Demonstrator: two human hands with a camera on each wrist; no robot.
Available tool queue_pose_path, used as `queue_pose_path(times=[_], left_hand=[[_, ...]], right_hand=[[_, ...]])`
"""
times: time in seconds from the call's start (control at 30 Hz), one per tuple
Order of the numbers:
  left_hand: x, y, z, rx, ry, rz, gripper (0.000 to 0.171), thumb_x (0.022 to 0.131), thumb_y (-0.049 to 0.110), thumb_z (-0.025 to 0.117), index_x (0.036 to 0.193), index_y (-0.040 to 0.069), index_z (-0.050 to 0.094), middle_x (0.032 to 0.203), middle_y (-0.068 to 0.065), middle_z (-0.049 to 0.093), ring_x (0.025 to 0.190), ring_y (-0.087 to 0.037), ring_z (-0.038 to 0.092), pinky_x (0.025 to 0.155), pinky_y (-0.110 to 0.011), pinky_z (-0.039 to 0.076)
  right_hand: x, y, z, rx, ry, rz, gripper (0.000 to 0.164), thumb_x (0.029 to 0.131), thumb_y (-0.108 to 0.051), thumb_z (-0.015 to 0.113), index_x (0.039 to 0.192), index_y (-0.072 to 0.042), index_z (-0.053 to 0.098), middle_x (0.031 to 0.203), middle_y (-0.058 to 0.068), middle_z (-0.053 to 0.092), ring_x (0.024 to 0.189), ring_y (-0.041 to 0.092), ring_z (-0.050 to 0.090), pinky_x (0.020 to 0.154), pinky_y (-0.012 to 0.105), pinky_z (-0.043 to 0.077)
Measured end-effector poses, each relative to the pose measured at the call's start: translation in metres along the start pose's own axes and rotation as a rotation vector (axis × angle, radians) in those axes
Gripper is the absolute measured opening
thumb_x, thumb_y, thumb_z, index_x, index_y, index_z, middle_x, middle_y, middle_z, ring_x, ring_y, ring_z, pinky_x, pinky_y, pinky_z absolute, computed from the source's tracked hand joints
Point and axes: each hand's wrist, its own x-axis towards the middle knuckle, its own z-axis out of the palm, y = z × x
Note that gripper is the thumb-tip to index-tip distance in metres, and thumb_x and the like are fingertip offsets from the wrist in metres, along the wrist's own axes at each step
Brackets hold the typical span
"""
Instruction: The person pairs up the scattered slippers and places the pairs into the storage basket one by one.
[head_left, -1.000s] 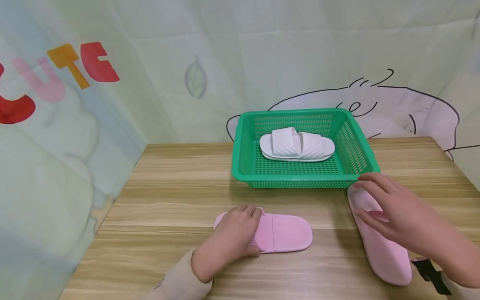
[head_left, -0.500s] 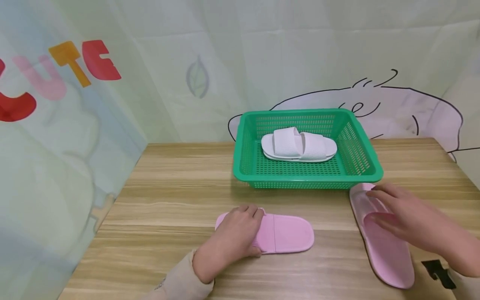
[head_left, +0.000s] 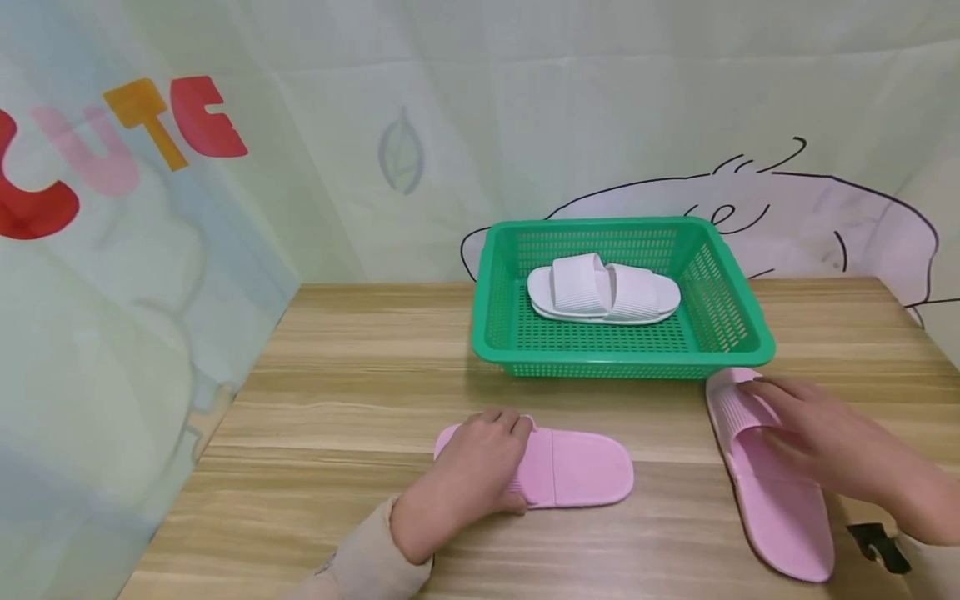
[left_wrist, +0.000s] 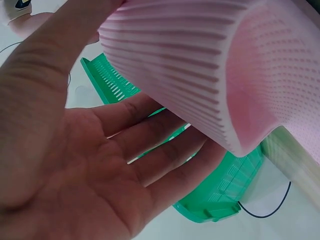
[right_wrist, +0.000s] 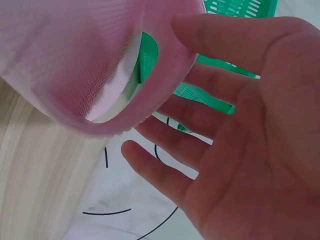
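Observation:
Two pink slippers with ribbed straps lie on the wooden table. My left hand [head_left: 468, 475] grips the left slipper [head_left: 588, 468] across its strap, thumb on the near side and fingers on the far side. In the left wrist view, the fingers run along the ribbed strap [left_wrist: 170, 60]. The right slipper [head_left: 787, 521] lies at an angle, its toe close to the basket's front right corner. At its strap is my right hand [head_left: 832, 446]. The right wrist view has the thumb at the strap's [right_wrist: 172, 82] inner side and the fingers along its outer side, pinching it.
A green mesh basket [head_left: 622, 357] stands at the back of the table [head_left: 352, 375]. Inside it lies a pair of white slippers [head_left: 577, 287], side by side. Behind the table hangs a printed cloth [head_left: 337, 108] with letters and drawings.
My right hand has come down from above the right slipper to its strap, with its thumb now at the opening. The left hand keeps its hold on the left slipper.

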Motion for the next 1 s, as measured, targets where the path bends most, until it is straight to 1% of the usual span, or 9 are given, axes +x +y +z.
queue_pose_path(times=[0.17, 0.33, 0.47, 0.57, 0.67, 0.73, 0.83, 0.9, 1.0], left_hand=[[0.000, 0.000, 0.000, 0.014, -0.007, -0.003, 0.087, 0.062, 0.056, 0.099, 0.121, 0.001, 0.066, 0.109, -0.007, 0.070, 0.101, -0.024, 0.068, 0.092, -0.033, 0.058], [0.000, 0.001, 0.000, 0.019, -0.024, -0.002, 0.086, 0.062, 0.057, 0.098, 0.120, 0.002, 0.067, 0.109, -0.007, 0.070, 0.100, -0.023, 0.068, 0.090, -0.033, 0.058], [0.001, 0.000, 0.000, 0.024, -0.021, -0.001, 0.085, 0.061, 0.057, 0.099, 0.118, 0.003, 0.067, 0.107, -0.006, 0.070, 0.098, -0.023, 0.068, 0.088, -0.032, 0.058], [0.001, 0.000, 0.000, 0.029, -0.018, 0.001, 0.085, 0.061, 0.057, 0.099, 0.117, 0.003, 0.067, 0.106, -0.006, 0.070, 0.097, -0.022, 0.068, 0.088, -0.032, 0.058], [0.000, 0.001, 0.000, 0.032, -0.019, 0.001, 0.084, 0.061, 0.058, 0.099, 0.117, 0.003, 0.067, 0.105, -0.006, 0.070, 0.096, -0.022, 0.068, 0.087, -0.032, 0.058], [0.001, 0.000, -0.001, 0.036, -0.018, 0.000, 0.084, 0.060, 0.058, 0.099, 0.116, 0.003, 0.067, 0.105, -0.005, 0.070, 0.096, -0.022, 0.068, 0.086, -0.032, 0.058], [0.001, 0.001, -0.001, 0.040, -0.018, -0.002, 0.084, 0.060, 0.058, 0.099, 0.116, 0.003, 0.067, 0.104, -0.005, 0.069, 0.095, -0.022, 0.068, 0.086, -0.032, 0.058], [0.001, 0.001, -0.001, 0.038, -0.019, -0.002, 0.084, 0.060, 0.058, 0.099, 0.115, 0.003, 0.067, 0.104, -0.005, 0.069, 0.095, -0.022, 0.068, 0.086, -0.032, 0.058], [0.003, 0.002, -0.002, 0.037, -0.014, 0.005, 0.082, 0.061, 0.058, 0.099, 0.114, 0.004, 0.067, 0.103, -0.005, 0.070, 0.095, -0.021, 0.068, 0.086, -0.032, 0.059]], right_hand=[[-0.002, 0.001, -0.006, -0.003, -0.034, 0.046, 0.057, 0.086, -0.014, 0.086, 0.135, 0.003, 0.064, 0.125, 0.027, 0.068, 0.112, 0.046, 0.067, 0.089, 0.066, 0.055], [-0.003, 0.001, -0.012, -0.013, -0.112, 0.186, 0.060, 0.089, -0.034, 0.086, 0.134, 0.000, 0.065, 0.118, 0.025, 0.070, 0.101, 0.041, 0.070, 0.081, 0.064, 0.058], [-0.002, 0.000, -0.015, -0.008, -0.149, 0.277, 0.066, 0.089, -0.048, 0.083, 0.132, -0.001, 0.067, 0.110, 0.019, 0.070, 0.091, 0.032, 0.067, 0.072, 0.055, 0.059], [-0.003, -0.001, -0.014, 0.004, -0.152, 0.297, 0.066, 0.089, -0.051, 0.083, 0.129, -0.001, 0.068, 0.107, 0.015, 0.069, 0.087, 0.027, 0.064, 0.069, 0.049, 0.058], [-0.004, -0.001, -0.014, 0.008, -0.132, 0.274, 0.065, 0.088, -0.050, 0.084, 0.128, -0.001, 0.069, 0.111, 0.019, 0.070, 0.088, 0.031, 0.066, 0.072, 0.053, 0.058], [-0.005, -0.001, -0.014, 0.005, -0.123, 0.270, 0.068, 0.088, -0.052, 0.083, 0.132, -0.002, 0.068, 0.118, 0.024, 0.069, 0.095, 0.040, 0.068, 0.076, 0.060, 0.058], [-0.008, -0.002, -0.016, 0.011, -0.107, 0.246, 0.071, 0.088, -0.049, 0.084, 0.138, -0.003, 0.065, 0.128, 0.029, 0.066, 0.109, 0.051, 0.066, 0.083, 0.070, 0.055], [-0.012, -0.001, -0.018, 0.016, -0.084, 0.196, 0.064, 0.089, -0.039, 0.086, 0.138, -0.003, 0.064, 0.130, 0.029, 0.065, 0.113, 0.054, 0.065, 0.085, 0.072, 0.054], [-0.018, 0.002, -0.020, -0.004, -0.008, 0.058, 0.056, 0.082, -0.011, 0.089, 0.134, -0.005, 0.067, 0.126, 0.022, 0.068, 0.108, 0.047, 0.068, 0.082, 0.066, 0.058]])
